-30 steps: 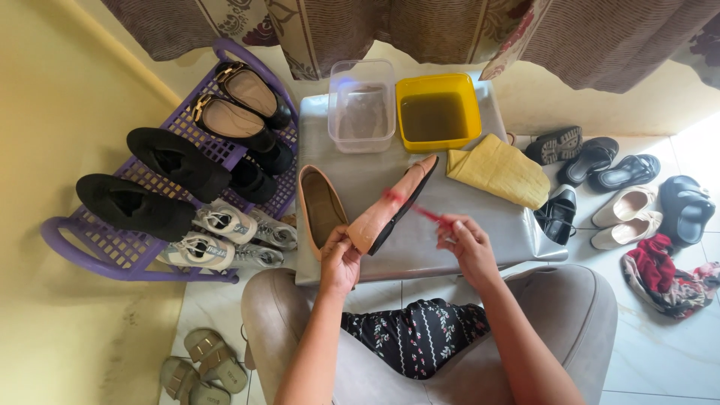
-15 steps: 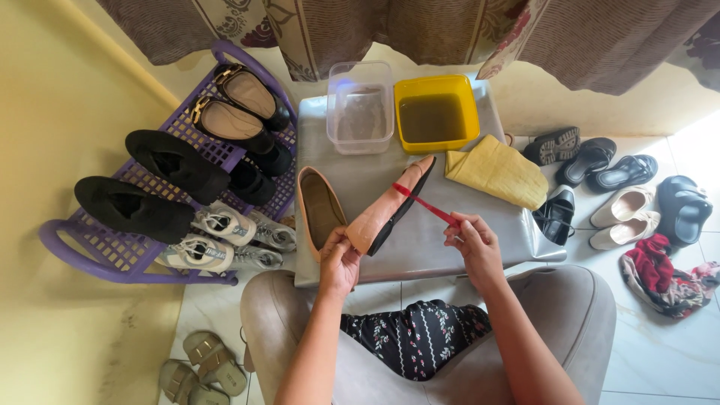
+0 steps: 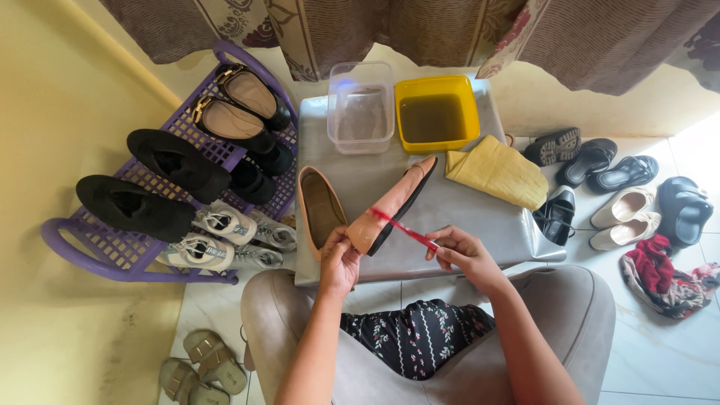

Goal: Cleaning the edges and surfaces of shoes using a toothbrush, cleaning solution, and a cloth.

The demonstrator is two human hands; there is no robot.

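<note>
My left hand (image 3: pixel 341 259) grips the heel end of a tan flat shoe (image 3: pixel 394 202), tilted on its side with its black sole facing right, over a grey table (image 3: pixel 480 225). My right hand (image 3: pixel 461 251) holds a thin red brush (image 3: pixel 401 227) whose far end lies against the shoe's upper. The matching tan flat (image 3: pixel 319 210) rests sole-down on the table just left of my left hand. A folded yellow cloth (image 3: pixel 499 172) lies to the right of the held shoe.
A clear tub (image 3: pixel 360 109) and a yellow tub (image 3: pixel 437 114) of murky water stand at the table's far edge. A purple rack (image 3: pixel 97 251) at left carries several shoes. More shoes (image 3: pixel 622 199) and a red cloth (image 3: pixel 660 274) lie on the tiled floor at right; sandals (image 3: pixel 202 364) lower left.
The red brush has shifted left along the shoe's upper, its tip now lower near the heel. The shoe stays held in about the same tilt.
</note>
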